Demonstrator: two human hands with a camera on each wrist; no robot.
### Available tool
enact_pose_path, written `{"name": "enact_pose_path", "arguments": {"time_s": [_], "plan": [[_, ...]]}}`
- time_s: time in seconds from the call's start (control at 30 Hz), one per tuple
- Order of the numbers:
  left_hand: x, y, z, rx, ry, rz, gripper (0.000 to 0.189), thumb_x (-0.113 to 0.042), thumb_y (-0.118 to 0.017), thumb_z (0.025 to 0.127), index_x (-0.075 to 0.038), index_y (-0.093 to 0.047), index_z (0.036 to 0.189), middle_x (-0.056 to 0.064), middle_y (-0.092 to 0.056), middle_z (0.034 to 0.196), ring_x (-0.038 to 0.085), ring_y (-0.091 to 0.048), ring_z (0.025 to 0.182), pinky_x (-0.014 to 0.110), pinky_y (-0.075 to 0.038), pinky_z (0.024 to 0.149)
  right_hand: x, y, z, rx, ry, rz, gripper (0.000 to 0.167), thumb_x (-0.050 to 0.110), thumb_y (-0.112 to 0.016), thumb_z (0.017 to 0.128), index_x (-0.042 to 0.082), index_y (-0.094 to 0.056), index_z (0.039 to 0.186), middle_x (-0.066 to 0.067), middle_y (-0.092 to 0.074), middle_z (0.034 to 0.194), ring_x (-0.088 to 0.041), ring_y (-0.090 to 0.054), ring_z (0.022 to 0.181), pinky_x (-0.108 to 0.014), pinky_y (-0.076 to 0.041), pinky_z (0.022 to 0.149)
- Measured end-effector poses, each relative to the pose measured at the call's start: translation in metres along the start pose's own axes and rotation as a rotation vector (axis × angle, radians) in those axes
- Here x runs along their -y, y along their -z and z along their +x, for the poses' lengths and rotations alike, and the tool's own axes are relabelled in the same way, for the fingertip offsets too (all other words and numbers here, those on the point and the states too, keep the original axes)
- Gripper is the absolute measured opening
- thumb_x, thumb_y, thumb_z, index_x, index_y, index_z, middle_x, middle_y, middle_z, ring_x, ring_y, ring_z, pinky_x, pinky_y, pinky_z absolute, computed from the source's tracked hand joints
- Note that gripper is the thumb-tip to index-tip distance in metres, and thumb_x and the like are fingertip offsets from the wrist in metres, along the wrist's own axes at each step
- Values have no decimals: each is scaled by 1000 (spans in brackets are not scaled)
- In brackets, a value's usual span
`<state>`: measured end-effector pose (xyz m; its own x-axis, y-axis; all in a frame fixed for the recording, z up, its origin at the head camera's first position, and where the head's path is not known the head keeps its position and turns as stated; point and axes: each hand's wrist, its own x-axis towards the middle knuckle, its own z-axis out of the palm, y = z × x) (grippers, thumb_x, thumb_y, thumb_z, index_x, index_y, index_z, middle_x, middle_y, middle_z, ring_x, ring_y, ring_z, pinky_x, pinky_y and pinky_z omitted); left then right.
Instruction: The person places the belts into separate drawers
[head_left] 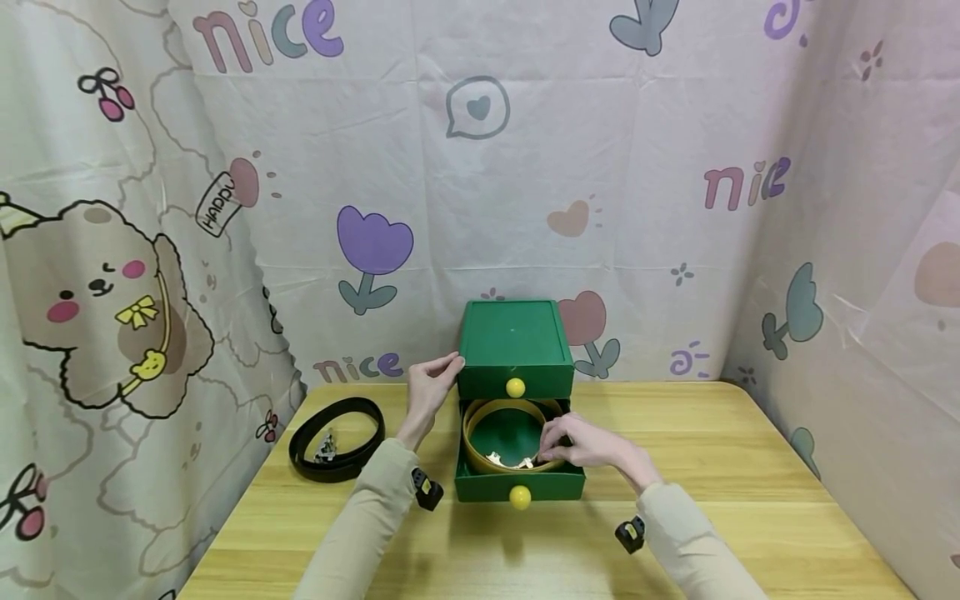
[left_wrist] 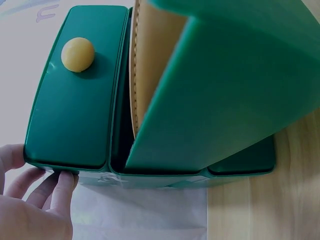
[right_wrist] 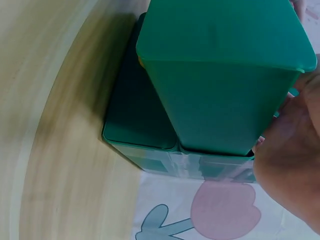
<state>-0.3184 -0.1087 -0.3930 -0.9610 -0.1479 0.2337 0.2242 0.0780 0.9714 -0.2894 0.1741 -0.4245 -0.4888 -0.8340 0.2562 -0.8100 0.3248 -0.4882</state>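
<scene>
A green drawer box [head_left: 516,333] with yellow knobs stands at the back of the table, its middle drawer [head_left: 480,487] pulled out. Coiled inside that drawer is a tan belt [head_left: 474,442], its metal buckle [head_left: 525,462] at the front. My left hand [head_left: 431,387] grips the box's upper left front corner; the left wrist view shows the thumb and fingers [left_wrist: 62,192] around that edge. Reaching into the drawer from the right, my right hand [head_left: 585,442] pinches the belt beside the buckle. In the right wrist view the drawer's side wall [right_wrist: 215,105] hides those fingertips.
On the left of the table lies a coiled black belt [head_left: 337,475] with a silver buckle [head_left: 326,448]. A closed drawer [left_wrist: 245,157] sits beneath the pulled-out one. A printed curtain [head_left: 480,192] hangs close behind the box and at both sides.
</scene>
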Motion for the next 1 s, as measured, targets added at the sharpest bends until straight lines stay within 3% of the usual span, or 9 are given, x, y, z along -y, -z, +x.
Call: {"name": "enact_pose_path", "arguments": {"time_s": [0.27, 0.43, 0.57, 0.73, 0.83, 1.0], "plan": [[0, 1, 0, 3, 10, -5, 30, -18, -71, 94, -4, -73, 121, 18, -72, 124, 14, -71, 105, 17, -58, 83, -1, 6, 5, 21, -54, -26, 7, -2, -78, 81, 4, -81, 83, -5, -77, 84, -14, -68, 84, -25, -55, 80], [-2, 1, 0, 7, 13, -3, 31, -20, -72, 94, -4, -73, 121, 18, -71, 125, 17, -70, 108, 19, -58, 85, -1, 6, 10, 39, -98, -45, 5, 2, -81, 80, 6, -80, 77, -2, -78, 79, -9, -69, 79, -21, -57, 76], [-2, 0, 0, 6, 13, 4, 32, -20, -72, 94, -4, -73, 121, 18, -71, 125, 18, -70, 110, 19, -58, 86, 1, 4, 9, 21, -129, -115, 9, 7, -83, 80, 13, -80, 74, 5, -77, 77, -6, -65, 78, -22, -51, 79], [-2, 0, 0, 5, 20, 3, 31, -19, -71, 94, -4, -73, 121, 17, -71, 126, 21, -69, 112, 18, -58, 85, 1, -2, 5, -11, -102, -168, 13, 1, -78, 82, 13, -78, 77, 5, -72, 76, -2, -53, 76, -21, -43, 78], [-1, 0, 0, 4, 18, 1, 31, -19, -71, 94, -4, -73, 121, 17, -71, 126, 21, -69, 112, 18, -58, 85, -2, -7, 3, -38, -47, -169, 16, -6, -72, 85, 8, -77, 80, 1, -69, 75, 0, -51, 69, -15, -48, 70], [-4, 1, -1, 14, 22, 1, 33, -20, -71, 95, -4, -72, 123, 18, -70, 127, 23, -68, 114, 22, -58, 89, -4, -12, 2, -79, -83, -184, 22, -9, -68, 86, 10, -74, 76, 3, -64, 72, 3, -48, 65, -14, -49, 64]]}}
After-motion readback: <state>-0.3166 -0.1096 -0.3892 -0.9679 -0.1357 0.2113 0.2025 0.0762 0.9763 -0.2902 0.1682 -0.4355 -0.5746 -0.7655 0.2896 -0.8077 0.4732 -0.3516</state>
